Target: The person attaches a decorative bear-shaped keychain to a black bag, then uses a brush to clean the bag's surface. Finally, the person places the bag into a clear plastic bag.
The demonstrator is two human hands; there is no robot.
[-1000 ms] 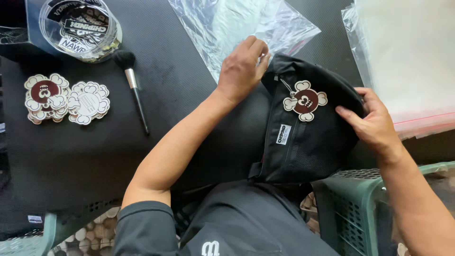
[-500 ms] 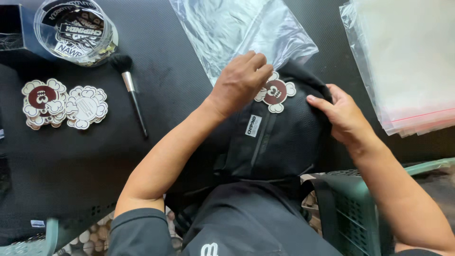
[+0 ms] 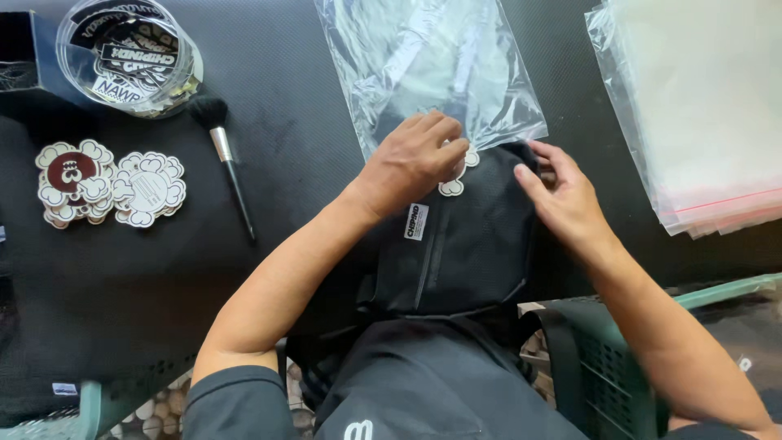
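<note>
A black fabric bag [image 3: 464, 244] with a small white label lies on the black table in front of me. My left hand [image 3: 414, 159] presses on its top end, over a flower-shaped cream card [image 3: 453, 186] that peeks out under the fingers. My right hand [image 3: 562, 200] grips the bag's upper right edge. The bag's top end meets the mouth of a clear plastic bag [image 3: 432, 65] lying just beyond it.
A stack of clear zip bags [image 3: 700, 114] lies at the right. At the left are flower-shaped cards [image 3: 106, 183], a make-up style brush [image 3: 224, 155] and a round clear tub of stickers [image 3: 130, 53]. A green plastic crate [image 3: 619, 358] stands by my right knee.
The black bag has moved up and left toward the clear plastic bag. My left hand now covers the flower card, and my right hand has shifted to the bag's top edge.
</note>
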